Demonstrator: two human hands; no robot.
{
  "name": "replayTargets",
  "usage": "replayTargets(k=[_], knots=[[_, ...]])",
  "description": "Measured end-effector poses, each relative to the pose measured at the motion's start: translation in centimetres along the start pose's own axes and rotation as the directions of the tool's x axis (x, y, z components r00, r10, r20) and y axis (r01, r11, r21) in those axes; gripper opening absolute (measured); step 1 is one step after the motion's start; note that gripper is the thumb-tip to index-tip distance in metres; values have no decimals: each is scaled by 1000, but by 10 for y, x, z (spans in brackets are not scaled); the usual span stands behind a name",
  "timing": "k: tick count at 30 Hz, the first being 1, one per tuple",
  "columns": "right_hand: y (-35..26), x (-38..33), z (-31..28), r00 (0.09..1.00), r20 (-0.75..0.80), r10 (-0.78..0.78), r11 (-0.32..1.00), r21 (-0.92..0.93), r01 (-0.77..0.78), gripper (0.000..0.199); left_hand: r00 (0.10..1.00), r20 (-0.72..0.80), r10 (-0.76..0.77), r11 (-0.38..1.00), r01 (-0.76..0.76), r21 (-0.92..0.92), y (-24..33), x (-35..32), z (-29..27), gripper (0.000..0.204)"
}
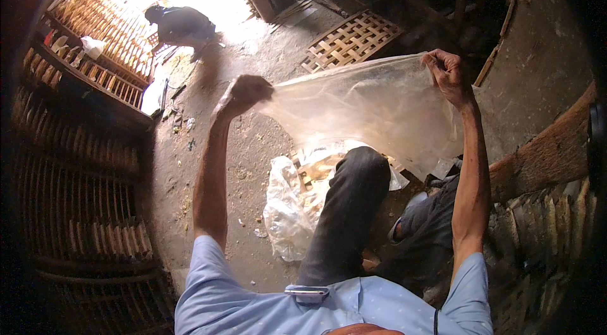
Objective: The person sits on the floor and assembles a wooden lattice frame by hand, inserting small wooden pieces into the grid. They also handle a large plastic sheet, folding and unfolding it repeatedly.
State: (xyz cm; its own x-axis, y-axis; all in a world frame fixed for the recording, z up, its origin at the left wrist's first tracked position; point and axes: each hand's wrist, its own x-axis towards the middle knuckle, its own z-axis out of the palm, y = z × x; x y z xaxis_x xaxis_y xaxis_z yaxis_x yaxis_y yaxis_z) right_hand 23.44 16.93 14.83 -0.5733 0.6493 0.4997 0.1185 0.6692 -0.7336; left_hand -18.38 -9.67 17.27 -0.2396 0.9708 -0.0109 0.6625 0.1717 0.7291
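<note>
A large clear plastic sheet or bag (367, 98) is stretched out in front of me between both hands. My left hand (248, 93) is closed on its left corner. At the upper right corner, my right hand (447, 73) pinches the edge with bent fingers. The plastic sags in the middle and hangs lower on the right side, close to my knee. Below it, crumpled white plastic (288, 208) lies over a woven bamboo basket (310, 177) on the floor, partly hidden by my raised leg.
A woven bamboo panel (354, 38) lies on the floor ahead. Slatted bamboo racks (95, 183) line the left side. Another person (183, 26) crouches near the bright doorway at the far left. A wooden beam (547, 152) runs along the right. Small scraps dot the concrete floor (208, 145).
</note>
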Motion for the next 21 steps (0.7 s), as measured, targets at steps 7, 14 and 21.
replayTargets(k=[7, 14, 21], knots=[[19, 2, 16, 937, 280, 209, 955, -262, -135, 32, 988, -151, 20, 981, 10, 195, -42, 12, 2, 16], [100, 57, 8, 957, 96, -274, 926, -241, 289, 19, 506, -738, 446, 853, 10, 522, 0, 49, -13, 19], [9, -17, 5, 952, 307, -5, 914, -385, 129, 18, 31, -686, 727, 684, -118, 720, 94, -42, 13, 13]])
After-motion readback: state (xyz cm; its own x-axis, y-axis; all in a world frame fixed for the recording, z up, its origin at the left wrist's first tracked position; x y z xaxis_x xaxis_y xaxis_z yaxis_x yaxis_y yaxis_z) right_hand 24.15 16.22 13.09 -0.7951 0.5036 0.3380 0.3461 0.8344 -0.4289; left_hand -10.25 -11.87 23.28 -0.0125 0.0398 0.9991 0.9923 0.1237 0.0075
